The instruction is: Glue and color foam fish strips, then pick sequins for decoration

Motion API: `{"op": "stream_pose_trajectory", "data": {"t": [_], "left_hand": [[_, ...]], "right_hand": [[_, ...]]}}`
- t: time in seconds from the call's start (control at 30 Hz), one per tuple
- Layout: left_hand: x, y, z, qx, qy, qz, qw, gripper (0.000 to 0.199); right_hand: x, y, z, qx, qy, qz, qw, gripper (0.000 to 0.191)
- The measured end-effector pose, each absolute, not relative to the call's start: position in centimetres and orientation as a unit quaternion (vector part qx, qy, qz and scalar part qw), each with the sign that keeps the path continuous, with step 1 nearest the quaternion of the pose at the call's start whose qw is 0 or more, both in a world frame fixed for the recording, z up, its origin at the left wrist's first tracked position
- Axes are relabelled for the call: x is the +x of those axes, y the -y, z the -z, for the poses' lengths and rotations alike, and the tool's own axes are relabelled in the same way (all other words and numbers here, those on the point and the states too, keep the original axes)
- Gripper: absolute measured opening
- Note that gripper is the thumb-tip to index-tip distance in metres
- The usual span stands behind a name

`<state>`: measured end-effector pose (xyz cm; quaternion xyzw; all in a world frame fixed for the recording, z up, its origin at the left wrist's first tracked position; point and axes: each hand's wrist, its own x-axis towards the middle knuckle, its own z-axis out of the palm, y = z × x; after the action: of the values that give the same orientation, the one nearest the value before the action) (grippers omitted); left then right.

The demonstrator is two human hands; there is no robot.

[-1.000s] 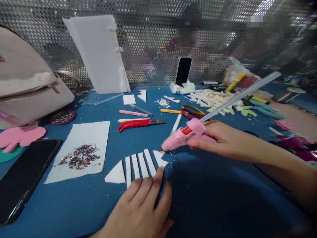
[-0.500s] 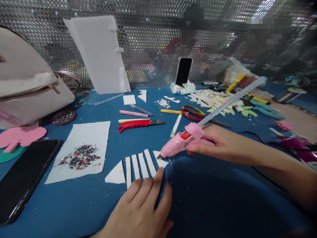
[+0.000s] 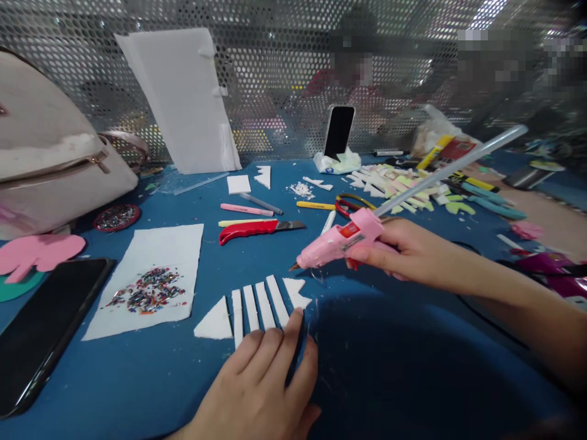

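Bench (image 3: 137,391): blue top; row of white pieces lies left to right, roughly along the far edge.
White triangle (image 3: 215,321): left end of row; narrow gap to the first strip.
White strips (image 3: 251,307): four, side by side; long axes run near edge to far edge, far ends leaning left; near ends partly hidden by fingers.
Left hand (image 3: 261,379): nearer hand; comes from near edge, palm down, fingers fairly close together, tips over the strips; cannot tell whether anything is pinched beneath.
Notched white piece (image 3: 296,293): right end of row; just beyond one left fingertip, contact unclear; leftward and nearward of the right hand.
Nozzle (image 3: 294,267): appears just past this piece's far edge, apart in this view; height not readable.
Pink glue gun (image 3: 337,241): long axis slants, nozzle left and nearward, clear stick (image 3: 454,166) rising rightward.
Right hand (image 3: 389,250): wrapped round the gun's handle.
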<state>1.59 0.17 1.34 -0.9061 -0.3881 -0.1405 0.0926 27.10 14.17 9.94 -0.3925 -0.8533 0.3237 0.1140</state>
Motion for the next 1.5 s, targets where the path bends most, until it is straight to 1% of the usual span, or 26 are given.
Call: {"op": "stream_pose_trajectory", "data": {"t": [0.17, 0.37, 0.43, 0.57, 0.67, 0.8, 1.0, 1.17, 1.37, 1.5], "left_hand": [[1.7, -0.2, -1.3, -0.905, 0.389, 0.144, 0.091, 0.056], [1.7, -0.1, -1.4, -0.907, 0.388, 0.138, 0.087, 0.057], [1.7, -0.1, -1.3, -0.908, 0.386, 0.138, 0.087, 0.057], [1.6, -0.1, -1.3, -0.907, 0.387, 0.139, 0.091, 0.056], [1.6, -0.1, -1.4, -0.907, 0.385, 0.139, 0.096, 0.056], [1.6, -0.1, -1.5, -0.907, 0.385, 0.139, 0.096, 0.055], [1.6, -0.1, -1.5, -0.906, 0.388, 0.139, 0.096, 0.056], [1.7, -0.1, -1.4, -0.905, 0.386, 0.147, 0.098, 0.056], [1.7, -0.2, -1.3, -0.906, 0.387, 0.142, 0.099, 0.058], [1.6, -0.1, -1.4, -0.907, 0.383, 0.146, 0.100, 0.057]], "right_hand": [[27.1, -14.4, -10.2, -0.409, 0.851, -0.306, 0.125, 0.051], [27.6, -14.3, -10.3, -0.459, 0.807, -0.326, 0.179, 0.055], [27.8, -14.3, -10.4, -0.450, 0.807, -0.344, 0.166, 0.054], [27.6, -14.2, -10.2, -0.395, 0.841, -0.355, 0.103, 0.045], [27.6, -14.2, -9.6, -0.370, 0.856, -0.348, 0.095, 0.042], [27.8, -14.4, -9.2, -0.358, 0.854, -0.371, 0.076, 0.036], [28.1, -14.7, -9.3, -0.368, 0.859, -0.354, 0.040, 0.038], [28.0, -14.7, -9.0, -0.373, 0.863, -0.339, 0.039, 0.038], [27.0, -13.9, -9.3, -0.348, 0.877, -0.321, 0.078, 0.036], [26.5, -13.5, -9.7, -0.321, 0.886, -0.329, 0.066, 0.036]]}}
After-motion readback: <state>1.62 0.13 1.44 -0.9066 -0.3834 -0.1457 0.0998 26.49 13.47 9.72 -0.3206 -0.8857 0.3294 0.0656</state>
